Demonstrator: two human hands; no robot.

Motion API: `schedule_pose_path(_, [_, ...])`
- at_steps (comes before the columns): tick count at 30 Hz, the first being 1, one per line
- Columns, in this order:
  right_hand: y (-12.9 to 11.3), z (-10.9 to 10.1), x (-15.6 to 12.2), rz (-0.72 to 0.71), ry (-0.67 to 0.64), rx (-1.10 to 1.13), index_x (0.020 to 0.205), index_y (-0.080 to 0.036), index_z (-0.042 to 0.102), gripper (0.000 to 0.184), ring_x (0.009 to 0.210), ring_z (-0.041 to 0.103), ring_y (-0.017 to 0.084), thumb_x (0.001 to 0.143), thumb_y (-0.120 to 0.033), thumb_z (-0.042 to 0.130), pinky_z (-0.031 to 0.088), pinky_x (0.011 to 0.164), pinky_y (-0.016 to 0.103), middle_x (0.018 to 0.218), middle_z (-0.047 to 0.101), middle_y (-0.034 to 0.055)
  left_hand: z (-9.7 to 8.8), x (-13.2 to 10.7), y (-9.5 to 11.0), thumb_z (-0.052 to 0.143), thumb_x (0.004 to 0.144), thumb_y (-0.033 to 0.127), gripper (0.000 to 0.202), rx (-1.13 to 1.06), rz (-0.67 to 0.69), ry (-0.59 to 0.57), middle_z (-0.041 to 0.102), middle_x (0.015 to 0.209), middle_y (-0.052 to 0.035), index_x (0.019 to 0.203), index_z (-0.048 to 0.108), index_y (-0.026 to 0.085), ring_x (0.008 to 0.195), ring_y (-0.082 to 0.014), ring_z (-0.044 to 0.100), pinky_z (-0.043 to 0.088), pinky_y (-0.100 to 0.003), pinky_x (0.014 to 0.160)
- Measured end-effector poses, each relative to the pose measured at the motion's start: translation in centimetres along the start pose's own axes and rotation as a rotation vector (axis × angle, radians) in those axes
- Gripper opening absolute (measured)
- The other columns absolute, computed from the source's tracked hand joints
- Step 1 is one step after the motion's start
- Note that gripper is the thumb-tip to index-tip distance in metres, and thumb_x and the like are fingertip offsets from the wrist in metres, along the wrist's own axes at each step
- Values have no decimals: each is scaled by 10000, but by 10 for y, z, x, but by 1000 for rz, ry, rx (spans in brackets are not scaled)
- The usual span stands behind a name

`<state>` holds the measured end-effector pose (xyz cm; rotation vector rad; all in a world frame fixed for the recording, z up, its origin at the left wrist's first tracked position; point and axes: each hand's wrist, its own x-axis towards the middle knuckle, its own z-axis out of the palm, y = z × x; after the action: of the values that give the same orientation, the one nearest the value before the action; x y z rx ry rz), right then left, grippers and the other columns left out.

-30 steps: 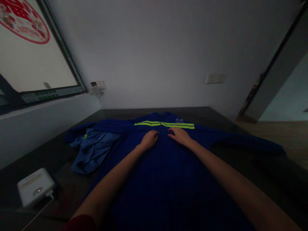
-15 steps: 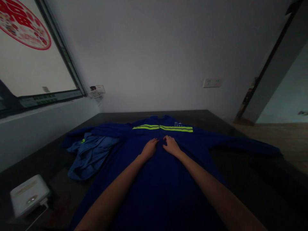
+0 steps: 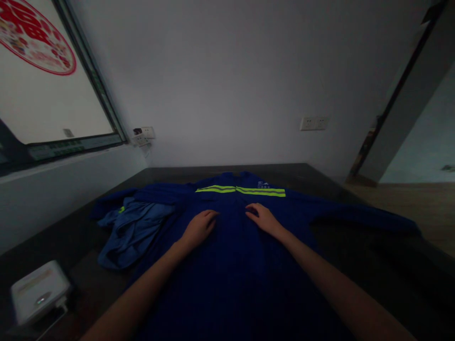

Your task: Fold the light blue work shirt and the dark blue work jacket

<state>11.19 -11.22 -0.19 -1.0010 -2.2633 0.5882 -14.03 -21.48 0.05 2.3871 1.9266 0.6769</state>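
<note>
A dark blue work jacket (image 3: pixel 234 274) lies spread out, its collar toward the wall and yellow-green reflective stripes (image 3: pixel 261 191) across the chest. My left hand (image 3: pixel 199 227) is over the left side of the front, fingers extended and slightly bent, holding nothing. Over the other side, just below the stripe, is my right hand (image 3: pixel 265 219), with thumb and fingers apart and nothing between them. Whether the fingertips touch the cloth is hard to tell in the dim light. One sleeve (image 3: pixel 366 214) stretches out to the right; the other is bunched at the left.
A crumpled lighter blue garment (image 3: pixel 137 232) lies on the left of the dark table (image 3: pixel 291 171). Nearer on that side sits a white device (image 3: pixel 40 291) with a cable. Wall sockets (image 3: pixel 314 123) are on the wall behind, and a window (image 3: pixel 53 104) is at the left.
My hands have moved apart: the left went left and toward me, the right shifted slightly right. The jacket looks the same.
</note>
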Motion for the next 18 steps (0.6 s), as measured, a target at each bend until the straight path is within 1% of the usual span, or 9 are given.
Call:
schedule_pose_path(3, [11, -56, -26, 65, -64, -91, 908, -200, 659, 257, 855, 628, 208, 864, -353, 457, 453, 763, 310, 933, 684, 74, -47, -32, -24, 356, 894, 323, 342, 107, -222, 14, 624, 1120, -81, 1093, 601, 192, 1003, -206, 596, 449, -331, 907])
schedule_pose_path(4, [21, -75, -40, 133, -87, -178, 839, -202, 667, 291, 810, 636, 218, 867, -381, 439, 454, 738, 318, 869, 691, 74, -61, -45, -35, 348, 891, 358, 353, 177, -317, -18, 628, 1093, -88, 1065, 605, 191, 950, -220, 612, 464, -347, 863])
schedule_pose_path(5, [34, -93, -56, 251, -82, -286, 768, -202, 666, 340, 755, 641, 233, 869, -407, 414, 454, 703, 333, 795, 689, 81, -71, -59, -47, 333, 888, 390, 375, 244, -407, -55, 629, 1073, -98, 1043, 607, 185, 907, -235, 623, 474, -362, 823])
schedule_pose_path(7, [62, -119, -90, 488, -54, -445, 732, -199, 668, 422, 726, 646, 275, 867, -464, 370, 452, 659, 366, 751, 688, 111, -83, -85, -67, 307, 878, 475, 447, 351, -571, -127, 635, 1022, -126, 985, 610, 166, 871, -269, 632, 481, -380, 759])
schedule_pose_path(8, [76, -126, -105, 560, -62, -465, 740, -196, 675, 434, 745, 650, 293, 851, -494, 380, 454, 656, 375, 765, 692, 124, -83, -96, -74, 297, 872, 509, 478, 365, -616, -174, 639, 1004, -134, 966, 609, 160, 869, -276, 634, 481, -379, 742])
schedule_pose_path(10, [97, -128, -131, 580, -90, -401, 733, -195, 679, 422, 760, 656, 296, 810, -521, 422, 463, 669, 373, 786, 701, 127, -78, -113, -79, 301, 858, 552, 504, 351, -643, -241, 641, 1010, -139, 969, 595, 159, 893, -278, 631, 479, -369, 731])
schedule_pose_path(12, [103, -120, -146, 529, -120, -276, 732, -210, 674, 396, 758, 658, 274, 777, -532, 448, 470, 679, 353, 786, 708, 102, -68, -121, -76, 320, 856, 549, 480, 331, -624, -250, 628, 1068, -135, 1012, 567, 168, 920, -269, 625, 477, -355, 723])
schedule_pose_path(15, [90, -105, -150, 460, -172, -106, 700, -223, 646, 317, 694, 641, 236, 709, -507, 503, 470, 641, 317, 729, 696, 60, -57, -123, -68, 329, 875, 463, 384, 340, -610, -197, 602, 1140, -119, 1049, 529, 186, 926, -255, 623, 473, -339, 707])
schedule_pose_path(18, [69, -101, -148, 427, -162, 52, 667, -216, 601, 289, 689, 628, 223, 666, -497, 536, 481, 650, 312, 710, 677, 48, -53, -123, -69, 318, 885, 391, 326, 291, -584, -123, 635, 1072, -106, 1017, 530, 182, 923, -241, 629, 466, -325, 742])
